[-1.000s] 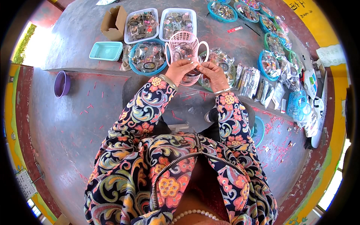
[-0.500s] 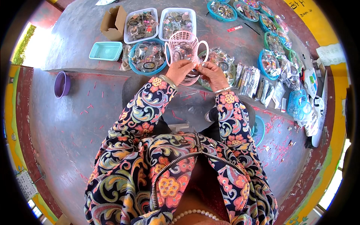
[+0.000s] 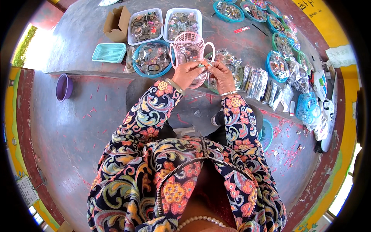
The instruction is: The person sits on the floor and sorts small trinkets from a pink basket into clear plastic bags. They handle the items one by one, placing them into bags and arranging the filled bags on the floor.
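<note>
Nothing much has moved since the earlier frames: your left hand [image 3: 188, 73] and right hand [image 3: 221, 74] stay together in front of the pink basket [image 3: 188, 50], fingertips of both pinched on a small orange piece [image 3: 203, 65] between them. Blue round basket [image 3: 152, 58] of packets sits just left; clear packets [image 3: 258, 83] lie right on the worktop [image 3: 77, 42].
</note>
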`<act>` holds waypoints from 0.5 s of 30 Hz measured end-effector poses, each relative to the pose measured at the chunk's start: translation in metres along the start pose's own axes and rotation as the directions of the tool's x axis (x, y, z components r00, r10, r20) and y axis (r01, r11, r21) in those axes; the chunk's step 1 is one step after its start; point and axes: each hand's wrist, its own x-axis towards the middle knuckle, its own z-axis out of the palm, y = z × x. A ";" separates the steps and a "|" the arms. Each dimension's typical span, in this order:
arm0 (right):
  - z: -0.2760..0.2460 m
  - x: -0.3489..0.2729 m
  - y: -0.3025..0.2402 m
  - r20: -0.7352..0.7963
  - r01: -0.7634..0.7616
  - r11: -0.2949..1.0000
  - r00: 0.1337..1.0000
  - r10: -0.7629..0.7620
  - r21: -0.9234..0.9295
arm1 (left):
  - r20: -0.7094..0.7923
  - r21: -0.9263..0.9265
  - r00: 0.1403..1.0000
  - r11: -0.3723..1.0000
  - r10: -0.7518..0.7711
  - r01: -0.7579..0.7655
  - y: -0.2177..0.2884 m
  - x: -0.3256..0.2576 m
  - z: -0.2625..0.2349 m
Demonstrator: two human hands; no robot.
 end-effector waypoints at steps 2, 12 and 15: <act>0.000 0.000 0.001 0.005 0.015 1.000 1.000 -0.016 0.008 | 0.012 -0.027 1.000 0.999 -0.028 0.028 0.002 -0.001 0.003; -0.008 0.000 0.001 0.092 -0.149 0.982 0.986 0.139 0.112 | 0.071 -0.083 0.985 0.983 -0.159 0.165 0.007 -0.003 -0.003; -0.005 -0.002 -0.005 0.074 -0.167 0.980 0.984 0.159 0.106 | 0.087 -0.092 0.985 0.984 -0.147 0.155 0.002 -0.001 -0.003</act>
